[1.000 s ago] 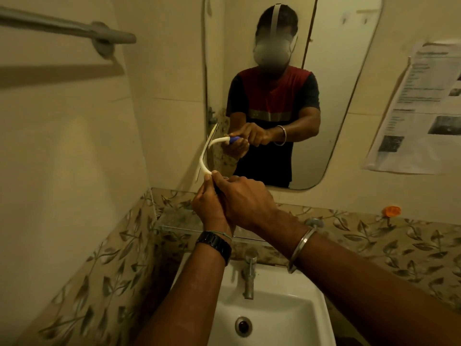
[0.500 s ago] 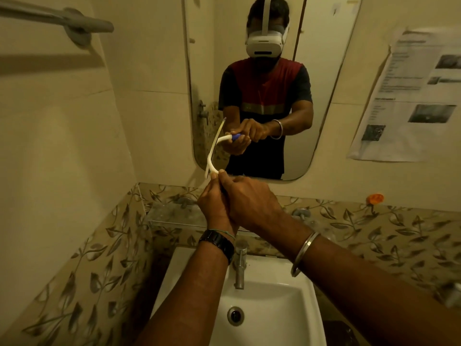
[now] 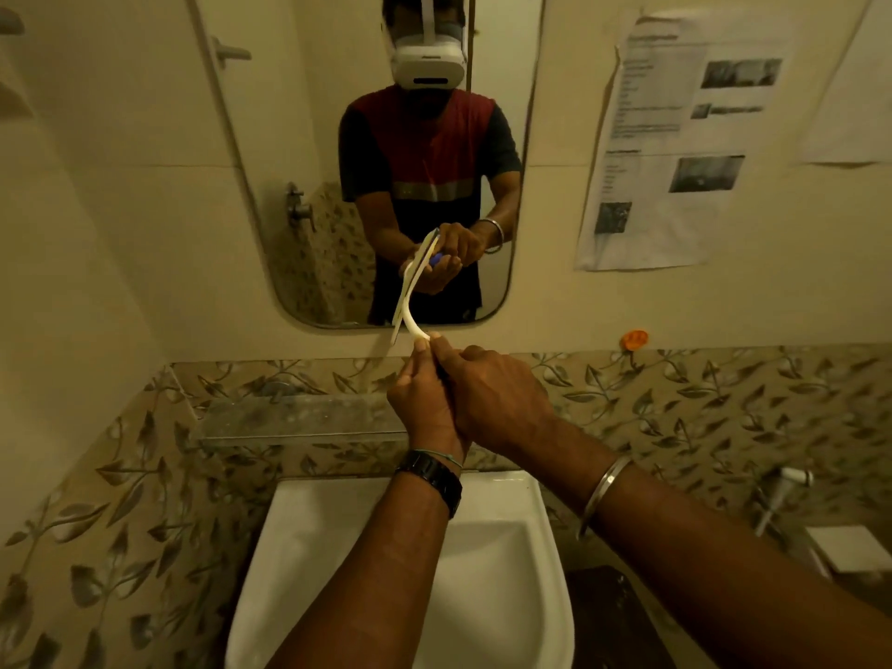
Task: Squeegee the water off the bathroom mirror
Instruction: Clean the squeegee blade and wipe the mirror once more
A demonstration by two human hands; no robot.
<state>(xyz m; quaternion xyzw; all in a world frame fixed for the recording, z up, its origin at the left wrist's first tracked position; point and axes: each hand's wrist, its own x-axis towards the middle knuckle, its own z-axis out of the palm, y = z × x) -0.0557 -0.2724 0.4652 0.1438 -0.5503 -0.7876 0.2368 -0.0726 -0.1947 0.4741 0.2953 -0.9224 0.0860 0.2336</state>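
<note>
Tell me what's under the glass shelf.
Leaf-patterned tile, then the white sink. The left forearm and right forearm cross over it, hiding much of its basin and back rim.

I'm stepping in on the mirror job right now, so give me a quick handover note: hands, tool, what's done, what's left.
Hands: left hand and right hand both grip the squeegee handle, clasped together above the sink.
Tool: the blade is against the mirror near the middle of its bottom edge, with its lower tip over the wall.
Done: this stroke looks to be at its end.
Left: water on the glass is too faint to see in this light. Check for wet strips and wipe those from the top.
</note>
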